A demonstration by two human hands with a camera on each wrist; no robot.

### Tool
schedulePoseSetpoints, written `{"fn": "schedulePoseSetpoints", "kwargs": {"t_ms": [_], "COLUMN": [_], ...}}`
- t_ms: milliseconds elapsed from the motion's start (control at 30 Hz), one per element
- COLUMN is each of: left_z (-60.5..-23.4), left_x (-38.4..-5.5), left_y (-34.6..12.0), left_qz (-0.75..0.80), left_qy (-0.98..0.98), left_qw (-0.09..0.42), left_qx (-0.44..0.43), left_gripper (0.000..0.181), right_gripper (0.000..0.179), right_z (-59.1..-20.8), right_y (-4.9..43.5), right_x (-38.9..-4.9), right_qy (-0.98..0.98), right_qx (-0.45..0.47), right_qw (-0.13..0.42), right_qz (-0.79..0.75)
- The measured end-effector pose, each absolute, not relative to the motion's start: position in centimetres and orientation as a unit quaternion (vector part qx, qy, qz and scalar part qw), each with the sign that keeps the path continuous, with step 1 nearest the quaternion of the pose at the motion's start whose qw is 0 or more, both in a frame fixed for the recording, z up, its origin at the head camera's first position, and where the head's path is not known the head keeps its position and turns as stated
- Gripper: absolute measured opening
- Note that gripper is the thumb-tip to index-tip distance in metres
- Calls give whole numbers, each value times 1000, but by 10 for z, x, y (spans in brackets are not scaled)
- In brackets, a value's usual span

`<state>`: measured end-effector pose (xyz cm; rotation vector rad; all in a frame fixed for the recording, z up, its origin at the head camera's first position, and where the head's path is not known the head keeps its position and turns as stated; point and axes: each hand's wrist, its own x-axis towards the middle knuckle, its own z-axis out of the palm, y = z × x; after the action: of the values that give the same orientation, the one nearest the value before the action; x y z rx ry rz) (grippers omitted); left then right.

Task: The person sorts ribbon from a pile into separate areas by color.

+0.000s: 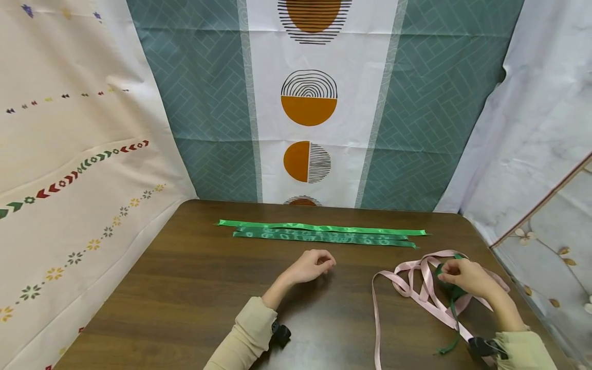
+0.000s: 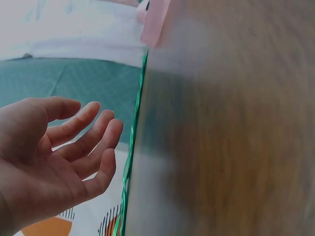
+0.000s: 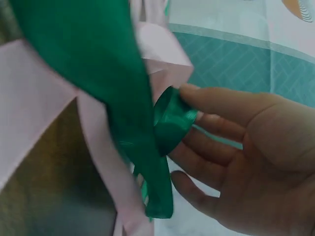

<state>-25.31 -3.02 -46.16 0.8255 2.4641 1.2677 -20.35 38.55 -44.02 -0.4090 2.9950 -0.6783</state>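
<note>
Right hand pinches a green ribbon out of the pink ribbon tangle at 4 o'clock on the desk. Left hand rests loosely curled, holding nothing; three flat green strips lie at 12.

1. The dark green ribbon is satin, bunched into a loop between the right hand's thumb and fingers, its tail trailing toward the table's near edge.
2. The pink ribbon lies in loose, tangled loops under and around it, apparently touching it; 1 strand runs to the near edge.
</note>
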Motion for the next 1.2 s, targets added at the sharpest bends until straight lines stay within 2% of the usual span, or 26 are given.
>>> {"fn": "schedulePoseSetpoints", "kwargs": {"t_ms": [200,333,600,900,1033,1200], "left_z": [-462,-457,-440,-431,-429,-428], "left_x": [-249,-244,-227,-220,-217,-214], "left_y": [-14,1,33,57,61,62], "left_qz": [422,420,386,352,366,410], "left_qy": [845,838,826,815,797,782], "left_qw": [125,128,131,133,145,164], "left_qx": [302,326,389,440,458,439], "left_gripper": [20,22,25,48,44,36], "right_gripper": [11,16,18,19,23,26], "right_z": [-431,-422,-409,-398,-395,-388], "right_y": [376,368,353,333,322,305], "right_x": [-202,-200,-194,-192,-191,-188], "right_qy": [948,924,883,834,809,774], "right_qx": [-152,-187,-236,-343,-381,-413], "right_qw": [-1,3,45,84,108,139], "right_qz": [-279,-335,-404,-424,-434,-458]}}
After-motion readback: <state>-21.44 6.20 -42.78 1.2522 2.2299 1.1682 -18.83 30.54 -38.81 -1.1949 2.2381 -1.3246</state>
